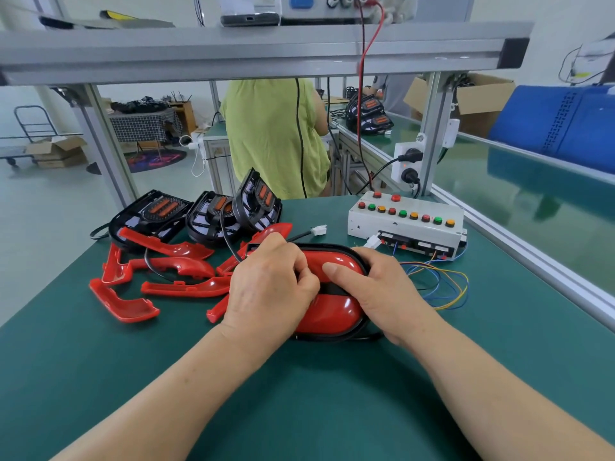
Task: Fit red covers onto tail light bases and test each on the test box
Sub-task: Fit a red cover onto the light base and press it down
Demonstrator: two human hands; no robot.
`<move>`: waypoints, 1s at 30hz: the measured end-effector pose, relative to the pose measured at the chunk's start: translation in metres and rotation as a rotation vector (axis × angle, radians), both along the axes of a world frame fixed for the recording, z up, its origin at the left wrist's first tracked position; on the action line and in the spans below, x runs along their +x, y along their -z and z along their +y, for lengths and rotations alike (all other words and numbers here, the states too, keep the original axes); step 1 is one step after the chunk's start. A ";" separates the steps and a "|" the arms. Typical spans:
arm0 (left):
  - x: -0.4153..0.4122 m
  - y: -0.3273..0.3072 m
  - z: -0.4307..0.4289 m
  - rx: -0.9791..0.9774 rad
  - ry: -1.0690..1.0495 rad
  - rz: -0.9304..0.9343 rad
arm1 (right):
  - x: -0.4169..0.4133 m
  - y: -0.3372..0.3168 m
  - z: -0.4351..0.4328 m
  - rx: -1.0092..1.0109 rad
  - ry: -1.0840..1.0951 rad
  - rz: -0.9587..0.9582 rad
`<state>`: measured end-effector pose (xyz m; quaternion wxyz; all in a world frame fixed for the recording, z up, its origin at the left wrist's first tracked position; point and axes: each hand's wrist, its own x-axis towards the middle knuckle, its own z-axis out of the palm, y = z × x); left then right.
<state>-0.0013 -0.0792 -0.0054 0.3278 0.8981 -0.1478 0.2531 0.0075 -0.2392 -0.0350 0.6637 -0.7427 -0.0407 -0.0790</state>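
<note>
Tail light (336, 311) lies flat on the green counter (299, 394), near centre, between both hands. Its red cover (347, 265) sits inside the black rim of the base, with a dark band showing across the middle between two red lobes.

Left hand (269, 287): fingers curled down over the left part of the tail light, grasping it; the fingertips are hidden under the knuckles. Right hand (382, 291): fingers wrapped round the right edge of the rim, thumb pressed flat on the upper red lobe.

Test box (404, 224): white, standing to the right and behind the tail light, apart from it. Rows of red, green and amber buttons are on its top face. Coloured wires (442, 284) loop from its front onto the counter beside the right hand. A white connector (318, 230) on a black lead lies between the box and the hands, unplugged.

Loose red covers (173, 287) are scattered to the left of the left hand, some overlapping. Behind them, three black bases (216, 217) with orange inserts lean against one another.

Beyond the counter a person in a green shirt (273, 138) stands at another bench. A socket strip (407, 161) with two black plugs is fixed to the frame post behind the box.
</note>
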 end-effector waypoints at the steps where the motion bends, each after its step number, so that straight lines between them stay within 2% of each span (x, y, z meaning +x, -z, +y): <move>1: 0.001 0.000 0.001 -0.006 0.011 0.005 | 0.000 0.000 0.000 0.013 0.000 0.003; 10: 0.003 0.003 0.009 -0.058 0.074 0.023 | -0.001 0.000 -0.001 0.057 -0.011 0.026; 17: 0.002 0.001 0.006 -0.024 0.050 0.008 | -0.003 -0.001 0.001 -0.002 -0.003 -0.026; 30: 0.008 0.004 0.004 0.192 0.009 -0.123 | -0.002 -0.001 0.003 -0.074 0.036 -0.052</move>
